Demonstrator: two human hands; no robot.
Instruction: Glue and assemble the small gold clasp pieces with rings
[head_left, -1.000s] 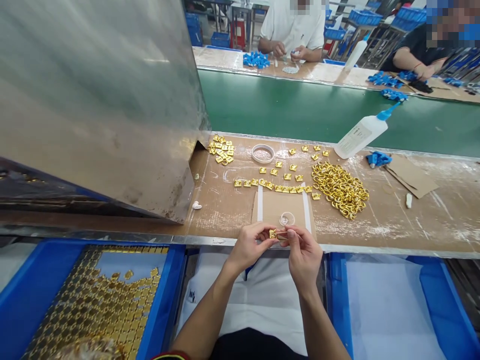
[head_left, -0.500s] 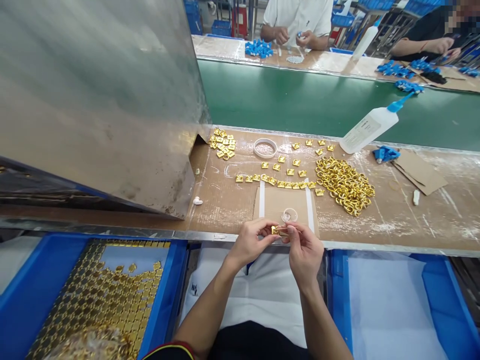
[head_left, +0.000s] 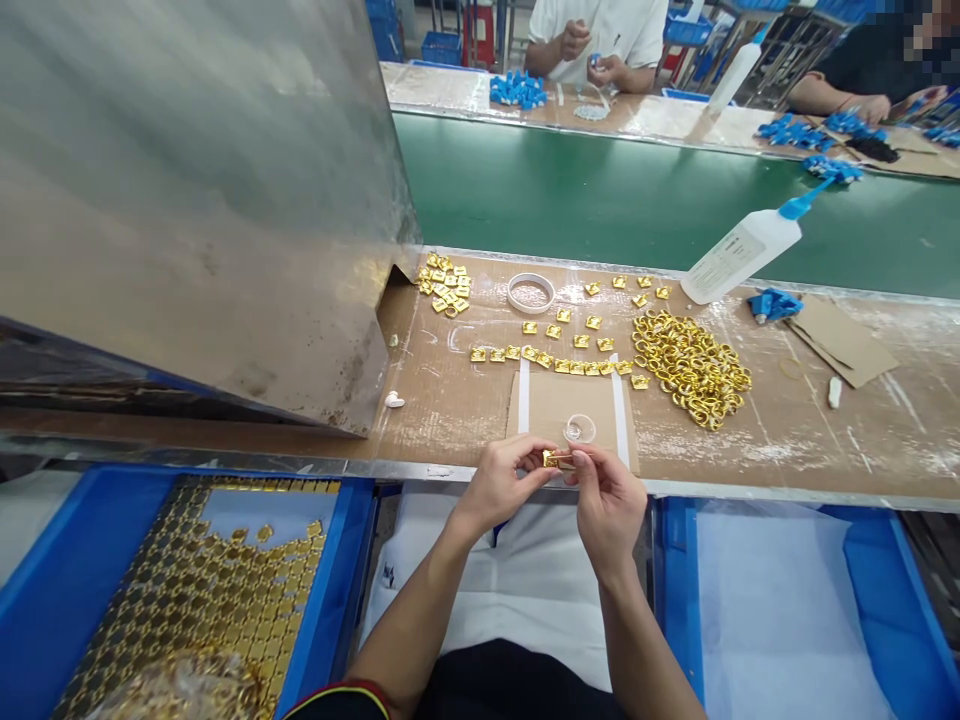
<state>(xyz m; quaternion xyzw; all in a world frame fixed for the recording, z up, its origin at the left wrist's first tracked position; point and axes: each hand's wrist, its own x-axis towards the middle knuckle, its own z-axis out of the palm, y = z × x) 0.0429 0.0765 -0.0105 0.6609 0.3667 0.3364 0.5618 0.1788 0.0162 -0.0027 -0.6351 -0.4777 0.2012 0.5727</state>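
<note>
My left hand [head_left: 508, 480] pinches a small gold piece [head_left: 551, 459] at the table's front edge. Close beside it, my right hand [head_left: 611, 500] holds a thin stick-like item [head_left: 566, 457] whose tip reaches the gold piece. Just beyond my fingers, a small clear ring-shaped dish [head_left: 580, 429] lies on a taped cardboard sheet [head_left: 570, 398]. A row of gold pieces [head_left: 562, 366] runs along the far side of that sheet. To the right is a heap of gold rings [head_left: 690, 368].
A metal housing [head_left: 187, 200] rises at the left. A white bottle [head_left: 742, 255] leans beyond the rings. Blue trays [head_left: 341, 580] flank my lap, the left one with gold pieces. Across the green belt [head_left: 600, 190], a person in white [head_left: 637, 30] and another person in dark clothing work.
My hands stay almost the same around the gold piece. Across the belt, the person in white has raised one hand, and the other person's hands have shifted. The view has moved slightly.
</note>
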